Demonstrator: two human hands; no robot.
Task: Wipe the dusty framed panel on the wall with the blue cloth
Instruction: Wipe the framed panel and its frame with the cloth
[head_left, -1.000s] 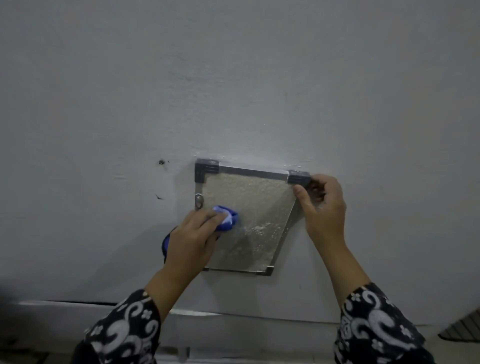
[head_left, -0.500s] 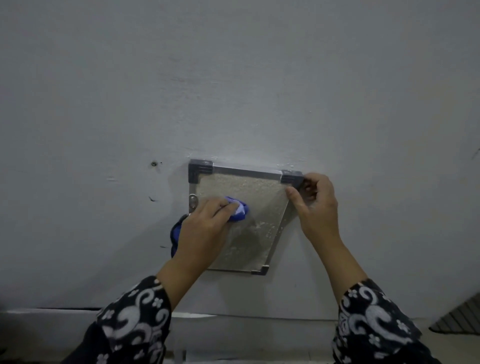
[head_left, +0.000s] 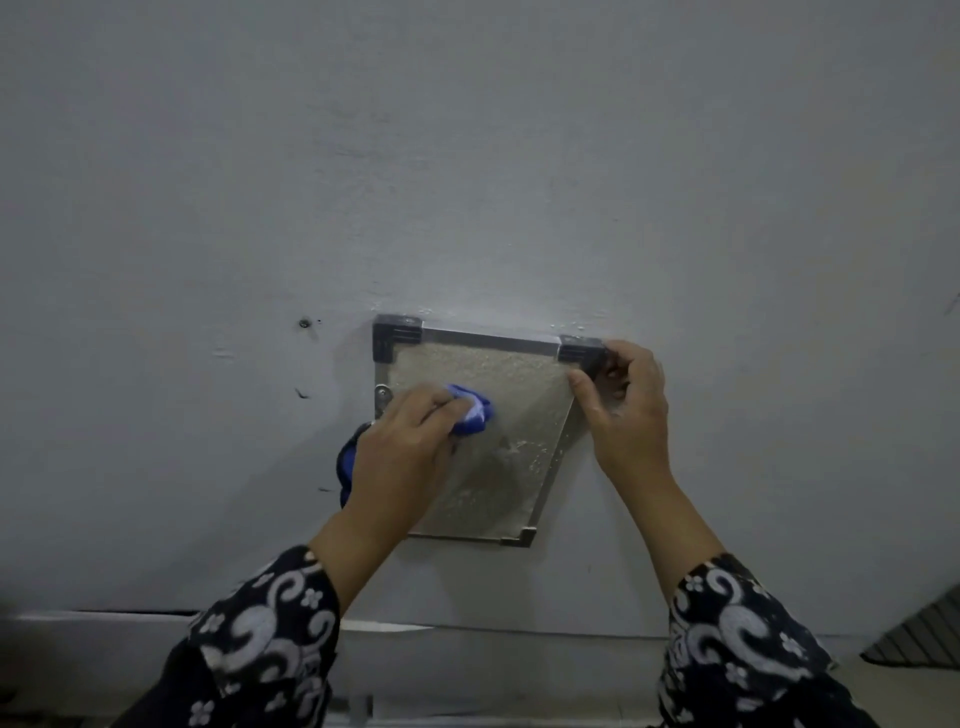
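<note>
A small framed panel (head_left: 509, 395) with a silver frame, dark corner caps and a dusty, speckled face hangs on the grey wall, its right side swung away from the wall. My left hand (head_left: 402, 447) grips a bunched blue cloth (head_left: 472, 413) and presses it against the left part of the panel's face; more cloth pokes out behind the wrist. My right hand (head_left: 628, 415) holds the panel's upper right edge, thumb on the front and fingers curled behind the dark corner cap. White dust smears show on the lower middle of the panel.
A small dark screw hole (head_left: 304, 323) and scuff marks sit on the wall left of the panel. A pale ledge (head_left: 104, 621) runs along the wall's foot. A dark ribbed mat corner (head_left: 919, 639) shows at lower right.
My left hand with the cloth has slid slightly up and rightward across the panel's face. My right hand keeps the same hold on the upper right corner. The camera view has shifted a little.
</note>
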